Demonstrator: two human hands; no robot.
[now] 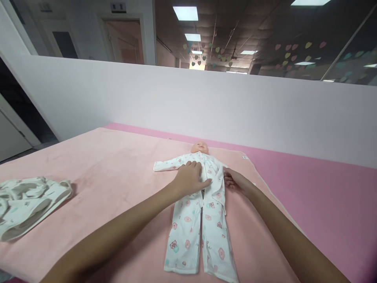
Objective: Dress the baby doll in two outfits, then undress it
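Ceiling lights glow above a white wall.

Doll face-up on pink blanket, white printed top, matching trousers lying straight

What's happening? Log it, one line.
left hand: on printed top | right hand: at top's side | doll: face-up | trousers: legs straight

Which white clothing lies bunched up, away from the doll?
The bundle at the picture's left edge; the jacket and trousers lie spread out below the doll's head.
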